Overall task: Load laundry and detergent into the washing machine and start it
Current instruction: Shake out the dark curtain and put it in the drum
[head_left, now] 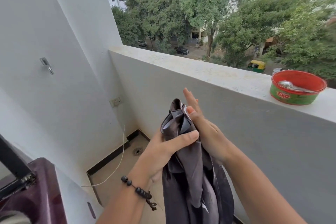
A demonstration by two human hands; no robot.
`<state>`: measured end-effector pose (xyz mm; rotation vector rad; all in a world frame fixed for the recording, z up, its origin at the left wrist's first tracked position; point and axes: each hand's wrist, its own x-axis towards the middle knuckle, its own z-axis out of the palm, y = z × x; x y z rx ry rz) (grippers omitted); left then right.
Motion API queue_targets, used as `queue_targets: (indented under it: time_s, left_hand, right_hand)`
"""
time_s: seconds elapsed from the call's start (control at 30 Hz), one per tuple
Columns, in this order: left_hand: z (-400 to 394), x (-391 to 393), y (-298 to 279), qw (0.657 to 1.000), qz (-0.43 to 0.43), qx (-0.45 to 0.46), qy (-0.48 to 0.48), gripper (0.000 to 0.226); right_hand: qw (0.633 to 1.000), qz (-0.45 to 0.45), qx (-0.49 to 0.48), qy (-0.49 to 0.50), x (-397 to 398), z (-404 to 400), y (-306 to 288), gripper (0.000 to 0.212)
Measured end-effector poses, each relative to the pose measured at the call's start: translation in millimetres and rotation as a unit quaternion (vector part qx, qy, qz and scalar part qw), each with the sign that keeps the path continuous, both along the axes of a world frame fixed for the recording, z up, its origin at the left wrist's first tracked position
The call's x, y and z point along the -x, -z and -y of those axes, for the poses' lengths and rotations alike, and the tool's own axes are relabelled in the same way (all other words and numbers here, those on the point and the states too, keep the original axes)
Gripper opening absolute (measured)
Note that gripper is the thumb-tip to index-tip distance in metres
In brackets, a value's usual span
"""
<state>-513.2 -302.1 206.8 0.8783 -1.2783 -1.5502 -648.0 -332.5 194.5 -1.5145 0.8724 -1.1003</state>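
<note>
Between both hands, above the balcony floor point(116, 167): dark grey garment point(192, 174), bunched at top, hanging down. Left hand point(163, 151) fingers closed around the bunched cloth; right hand point(203, 129) fingers straight, pressed flat against its far side. Lower left, maroon washing machine point(41, 192). On the parapet ledge point(209, 72), far right, red-green tub point(298, 87) holding a spoon point(291, 85).

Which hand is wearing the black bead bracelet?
The left hand, gripping the dark cloth. Its wrist carries the bead bracelet; the right hand has a bare wrist.
</note>
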Motion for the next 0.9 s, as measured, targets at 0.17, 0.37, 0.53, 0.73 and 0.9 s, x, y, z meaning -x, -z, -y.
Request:
queue_targets:
  time_s: [0.17, 0.37, 0.53, 0.73, 0.9]
  left_hand:
    - [-1, 3, 1, 0.996, 0.032, 0.017, -0.084, 0.043]
    - [5, 5, -2, 0.976, 0.068, 0.046, -0.2, 0.023]
    - [5, 2, -5, 0.982, 0.056, 0.045, -0.173, 0.018]
    - [3, 0, -5, 0.987, 0.046, 0.015, -0.151, 0.019]
    - [10, -9, -1, 0.979, 0.045, 0.001, -0.197, 0.009]
  right_hand:
    - [0.993, 0.116, -0.017, 0.019, 0, 3, 11, 0.069]
    - [0.995, 0.094, -0.021, 0.025, -2, 6, 16, 0.055]
    - [0.999, 0.001, 0.001, 0.053, -5, 7, 12, 0.043]
    - [0.998, 0.052, -0.005, 0.032, -5, 7, 20, 0.056]
    - [0.995, 0.098, -0.019, 0.014, -8, 2, 24, 0.059]
